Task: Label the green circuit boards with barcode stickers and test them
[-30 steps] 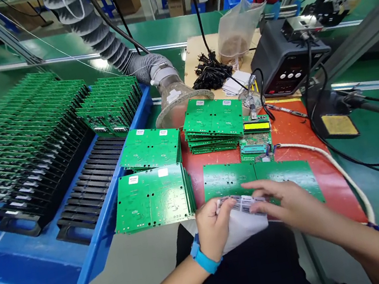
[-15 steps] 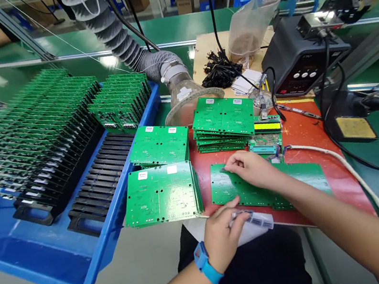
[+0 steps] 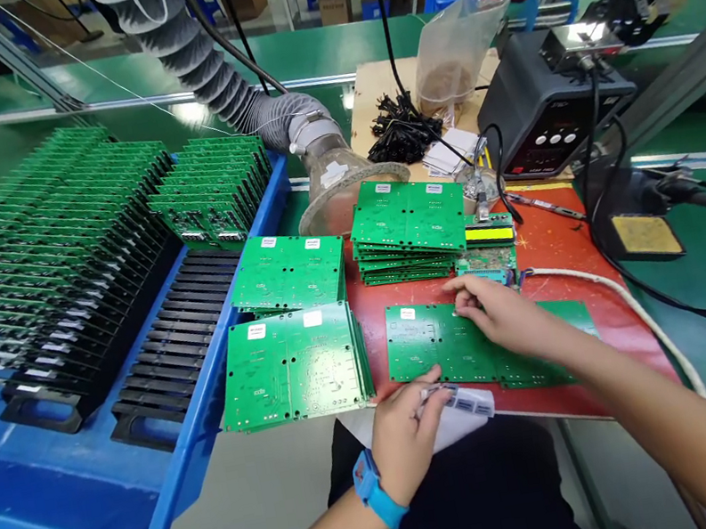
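My left hand (image 3: 405, 436), with a blue watch on its wrist, is closed around a translucent plastic strip (image 3: 474, 402) containing dark rectangular pieces. Its fingertips reach the front edge of a green circuit board (image 3: 434, 346) on the red work surface. Over the board's upper middle is my right hand (image 3: 496, 313), fingers curled in a pinch; whatever they hold is too small or hidden to make out. A white label (image 3: 407, 314) shows at the board's upper left. Another green board (image 3: 539, 367) lies partly under my right forearm.
Stacked green boards (image 3: 409, 219) stand behind, with more stacks (image 3: 289, 370) at left. A blue tray (image 3: 182, 501) carries racked boards. A grey extraction hose (image 3: 227, 78) hangs over the bench; a black soldering station (image 3: 550, 109) and a white cable (image 3: 628, 291) are at right.
My right hand has moved right along the board from its upper left corner, uncovering the white label there. My left hand still grips the strip. The view has shifted slightly.
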Tool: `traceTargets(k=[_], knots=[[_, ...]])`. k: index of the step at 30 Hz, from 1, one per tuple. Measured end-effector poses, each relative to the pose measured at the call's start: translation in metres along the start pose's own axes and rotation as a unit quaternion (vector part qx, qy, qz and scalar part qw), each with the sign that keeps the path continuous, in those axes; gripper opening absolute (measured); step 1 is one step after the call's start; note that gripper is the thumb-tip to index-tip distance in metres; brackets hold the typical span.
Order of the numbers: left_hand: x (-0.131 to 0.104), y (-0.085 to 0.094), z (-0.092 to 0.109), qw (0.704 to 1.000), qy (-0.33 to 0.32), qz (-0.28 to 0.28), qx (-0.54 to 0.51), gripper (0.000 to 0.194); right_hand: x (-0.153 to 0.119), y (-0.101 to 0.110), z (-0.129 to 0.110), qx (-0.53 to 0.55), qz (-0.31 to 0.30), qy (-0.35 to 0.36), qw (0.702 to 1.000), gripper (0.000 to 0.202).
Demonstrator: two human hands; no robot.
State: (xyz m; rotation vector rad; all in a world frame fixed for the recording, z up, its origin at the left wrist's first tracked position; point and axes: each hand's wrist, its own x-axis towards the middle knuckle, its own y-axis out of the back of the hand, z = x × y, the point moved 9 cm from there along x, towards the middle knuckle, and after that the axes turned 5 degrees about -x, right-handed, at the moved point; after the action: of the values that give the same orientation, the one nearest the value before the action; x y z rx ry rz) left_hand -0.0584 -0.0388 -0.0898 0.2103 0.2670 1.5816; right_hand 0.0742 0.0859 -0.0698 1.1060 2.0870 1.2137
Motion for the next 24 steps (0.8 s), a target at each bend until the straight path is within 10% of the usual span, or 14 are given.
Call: traceTargets(k=[7, 15, 24], knots=[[0.000, 0.001, 0.011, 0.999, 0.009, -0.027, 0.019, 0.023, -0.029, 0.017, -0.023, -0.023, 0.123, 0.005, 0.992, 0.019], [-0.003, -0.008, 0.021, 0.993, -0.013, -0.071, 0.089, 0.034, -0.053, -0.018, -0.060, 0.270, -0.080, -0.045, 0.958, 0.011], [-0.004, -0.021, 0.015, 0.990, -0.008, -0.124, 0.067, 0.032, -0.050, 0.038, 0.052, 0.076, -0.006, -0.139, 0.987, 0.022]])
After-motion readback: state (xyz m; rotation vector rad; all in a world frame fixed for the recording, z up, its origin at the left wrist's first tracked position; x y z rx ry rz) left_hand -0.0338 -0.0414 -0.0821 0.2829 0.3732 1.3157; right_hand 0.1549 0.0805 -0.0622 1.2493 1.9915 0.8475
